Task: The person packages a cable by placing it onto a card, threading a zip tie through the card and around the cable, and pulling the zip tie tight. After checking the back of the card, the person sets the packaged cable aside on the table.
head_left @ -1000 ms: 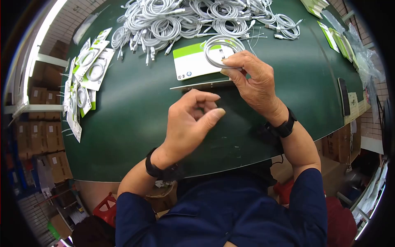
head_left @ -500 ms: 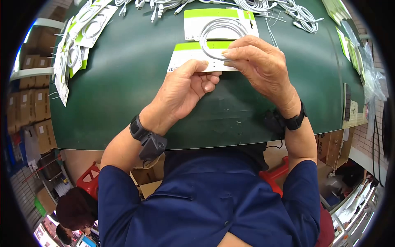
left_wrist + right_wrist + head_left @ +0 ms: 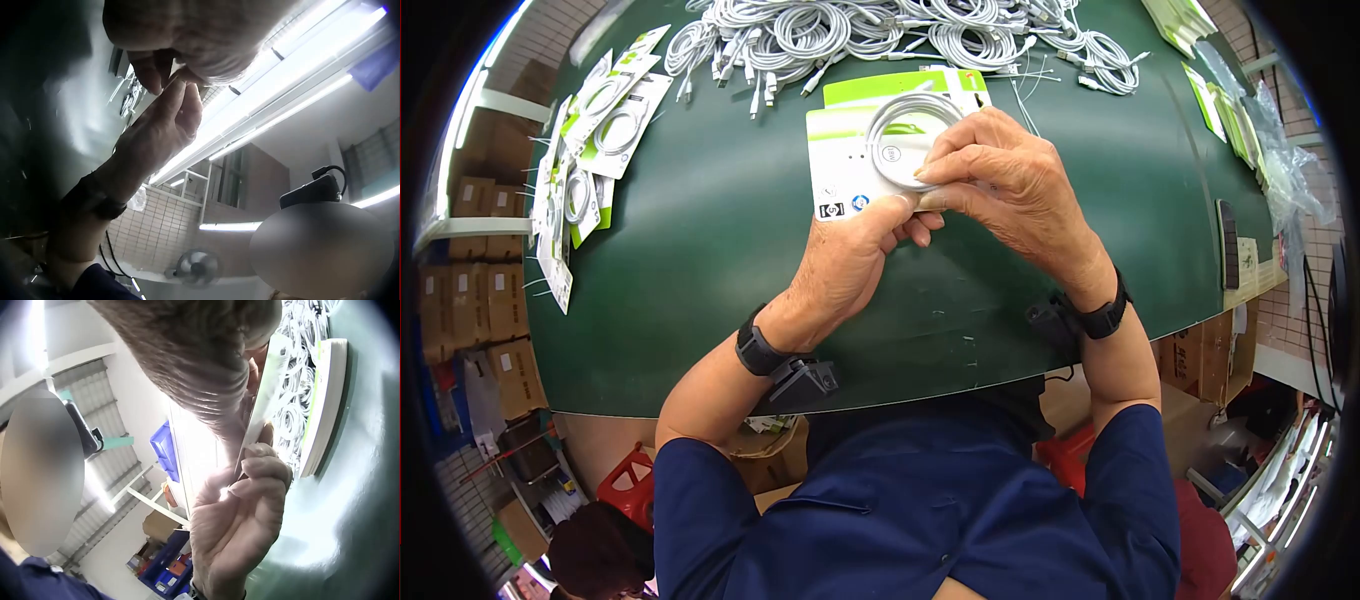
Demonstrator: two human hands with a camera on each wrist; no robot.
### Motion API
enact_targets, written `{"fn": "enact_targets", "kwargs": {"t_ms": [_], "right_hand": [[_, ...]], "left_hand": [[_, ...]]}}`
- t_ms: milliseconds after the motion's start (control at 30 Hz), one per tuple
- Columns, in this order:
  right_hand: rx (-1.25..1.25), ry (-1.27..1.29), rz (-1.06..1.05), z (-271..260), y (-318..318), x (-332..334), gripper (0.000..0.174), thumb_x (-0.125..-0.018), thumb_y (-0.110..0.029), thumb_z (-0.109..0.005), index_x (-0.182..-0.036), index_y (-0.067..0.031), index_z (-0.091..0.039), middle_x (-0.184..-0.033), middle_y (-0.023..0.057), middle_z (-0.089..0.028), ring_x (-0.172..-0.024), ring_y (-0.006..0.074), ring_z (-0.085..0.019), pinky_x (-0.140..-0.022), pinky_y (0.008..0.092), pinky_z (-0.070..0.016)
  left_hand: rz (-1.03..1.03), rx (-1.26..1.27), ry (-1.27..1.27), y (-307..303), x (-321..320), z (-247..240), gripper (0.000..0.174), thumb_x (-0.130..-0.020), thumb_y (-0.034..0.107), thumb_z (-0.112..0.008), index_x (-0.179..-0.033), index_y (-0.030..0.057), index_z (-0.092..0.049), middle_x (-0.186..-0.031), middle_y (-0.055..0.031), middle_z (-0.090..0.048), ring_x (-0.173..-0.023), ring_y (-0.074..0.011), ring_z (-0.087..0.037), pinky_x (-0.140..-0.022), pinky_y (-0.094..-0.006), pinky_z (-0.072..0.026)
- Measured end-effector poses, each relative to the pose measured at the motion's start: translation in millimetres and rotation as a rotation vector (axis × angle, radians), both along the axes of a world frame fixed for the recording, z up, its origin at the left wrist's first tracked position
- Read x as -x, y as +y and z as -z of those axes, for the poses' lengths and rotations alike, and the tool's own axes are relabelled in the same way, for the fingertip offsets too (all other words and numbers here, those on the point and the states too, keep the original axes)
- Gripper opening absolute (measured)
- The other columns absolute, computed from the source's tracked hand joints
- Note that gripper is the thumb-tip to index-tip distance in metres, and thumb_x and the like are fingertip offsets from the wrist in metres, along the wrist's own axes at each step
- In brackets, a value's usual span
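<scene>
A white and green printed card (image 3: 837, 150) is held up in front of me, its face toward the head camera. My left hand (image 3: 840, 255) pinches its lower edge, thumb on the front and fingers curled behind. Against the card's right part lies a coiled white cable (image 3: 876, 140). My right hand (image 3: 1025, 185) pinches the lower right of the coil and the card's edge between thumb and fingers. In the right wrist view the card (image 3: 265, 394) appears nearly edge-on between both hands. The left wrist view shows mostly the hands, the right hand (image 3: 153, 134) below the left.
Behind the held card lies a stack of similar cards (image 3: 855, 92). A large heap of coiled white cables (image 3: 800, 40) spreads along the far side of the green table (image 3: 700, 260). Carded cables (image 3: 620, 130) overlap at the left. More cards (image 3: 1225, 125) and a dark phone-like object (image 3: 1228, 245) lie at right.
My left hand has moved up from beside the card and taken hold of its lower edge. The card, edge-on a second ago, now faces the head camera, with the cable coil against it.
</scene>
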State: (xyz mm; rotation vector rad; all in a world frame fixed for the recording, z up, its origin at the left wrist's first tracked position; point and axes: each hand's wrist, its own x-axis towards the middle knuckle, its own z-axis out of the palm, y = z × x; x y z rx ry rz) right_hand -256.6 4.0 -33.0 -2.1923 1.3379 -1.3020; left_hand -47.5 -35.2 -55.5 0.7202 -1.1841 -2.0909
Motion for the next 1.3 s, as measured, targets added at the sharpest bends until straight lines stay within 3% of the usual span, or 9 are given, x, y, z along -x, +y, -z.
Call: {"fn": "enact_targets", "kwargs": {"t_ms": [200,400,500,600,833,1133,1300], "right_hand": [[-0.055,-0.112,-0.027,9,-1,-2,0.022,-0.076,-0.013,-0.087,-0.096,-0.0101,-0.08,-0.092,0.0037,-0.072,-0.09,0.0213,-0.066,-0.082,0.0348,-0.0529],[-0.039,-0.145,-0.035,12,-1,-8,0.022,-0.076,-0.012,-0.087,-0.097,-0.0093,-0.08,-0.092,0.0038,-0.072,-0.088,0.0216,-0.066,-0.079,0.0348,-0.0536],[-0.051,-0.159,-0.033,13,-1,-10,0.023,-0.076,-0.012,-0.087,-0.098,-0.0091,-0.08,-0.092,0.0038,-0.072,-0.088,0.0214,-0.067,-0.078,0.0345,-0.054],[-0.058,-0.155,-0.022,14,0,-9,0.025,-0.076,-0.012,-0.087,-0.099,-0.0092,-0.08,-0.092,0.0042,-0.072,-0.087,0.0214,-0.067,-0.077,0.0343,-0.0546],[-0.118,-0.113,-0.048,7,2,-5,0.026,-0.076,-0.011,-0.087,-0.102,-0.0102,-0.08,-0.094,0.006,-0.073,-0.08,0.0237,-0.07,-0.071,0.0328,-0.0563],[-0.318,-0.203,-0.069,6,7,-6,0.024,-0.081,-0.005,-0.084,-0.104,-0.0064,-0.079,-0.094,0.0036,-0.074,-0.074,0.0111,-0.067,-0.067,0.0255,-0.0562],[-0.339,-0.207,-0.073,6,7,-7,0.024,-0.081,-0.004,-0.084,-0.104,-0.0068,-0.08,-0.094,0.0031,-0.074,-0.074,0.0108,-0.067,-0.067,0.0251,-0.0558]], "left_hand": [[0.019,0.053,0.059,-1,-5,1,0.034,-0.101,0.012,-0.057,-0.13,-0.0056,-0.059,-0.112,-0.0159,-0.071,-0.091,-0.0215,-0.069,-0.078,-0.0341,-0.0556],[-0.071,0.076,-0.036,-6,6,-9,0.034,-0.105,0.028,-0.063,-0.125,0.0001,-0.06,-0.099,-0.0095,-0.071,-0.073,-0.0143,-0.067,-0.055,-0.0254,-0.0506],[-0.135,0.041,-0.077,-6,15,-13,0.031,-0.104,0.027,-0.064,-0.123,0.0026,-0.06,-0.093,-0.0062,-0.069,-0.066,-0.0094,-0.063,-0.047,-0.0206,-0.0435],[-0.236,0.052,-0.073,-4,24,-13,0.028,-0.104,0.024,-0.062,-0.123,0.003,-0.06,-0.094,-0.0059,-0.069,-0.066,-0.0071,-0.062,-0.047,-0.0191,-0.0416],[-0.225,0.085,-0.075,-8,24,-7,0.025,-0.104,0.021,-0.06,-0.121,0.003,-0.061,-0.09,-0.0032,-0.067,-0.06,-0.0046,-0.057,-0.045,-0.0194,-0.0385],[-0.166,0.008,-0.151,-11,21,-11,0.027,-0.101,0.028,-0.064,-0.114,0.0042,-0.063,-0.081,-0.0003,-0.064,-0.053,-0.0033,-0.052,-0.042,-0.0194,-0.0346],[-0.124,0.039,-0.177,-14,17,-9,0.026,-0.101,0.029,-0.064,-0.114,0.0054,-0.064,-0.081,0.0006,-0.063,-0.054,-0.0027,-0.051,-0.043,-0.0195,-0.0338]]}}
